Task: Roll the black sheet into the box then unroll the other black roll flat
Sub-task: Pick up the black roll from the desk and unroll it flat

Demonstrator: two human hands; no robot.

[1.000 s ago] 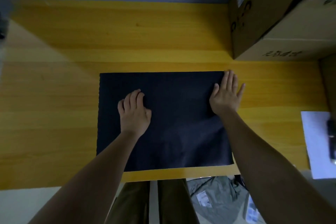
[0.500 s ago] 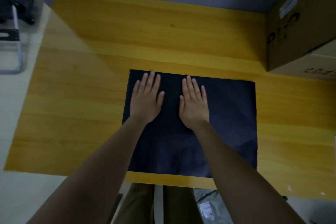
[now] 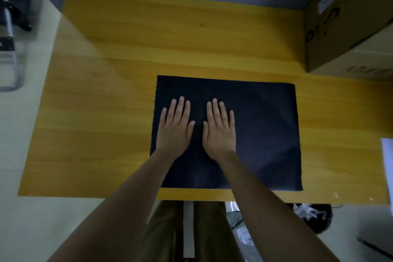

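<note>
Black sheet (image 3: 255, 134) lies flat and fully spread on the yellow wooden table (image 3: 106, 123), toward the near edge and right of the table's centre. Its near border runs just short of the table's front edge. A faint crease shows on its right half.

Left hand (image 3: 175, 130) rests palm down on the left part of the sheet, fingers straight and slightly spread, grasping nothing. Right hand (image 3: 220, 132) lies just beside it, also palm down and flat, fingers extended, nothing clamped. Thumbs point toward each other, close but apart. Both forearms reach in from the bottom of the view over the sheet's near edge.

Cardboard box (image 3: 348, 27) stands at the far right corner of the table, well apart from the sheet; its opening does not show. White paper (image 3: 387, 159) sits at the right edge. Metal chair frame (image 3: 12, 55) stands off the table at left.
</note>
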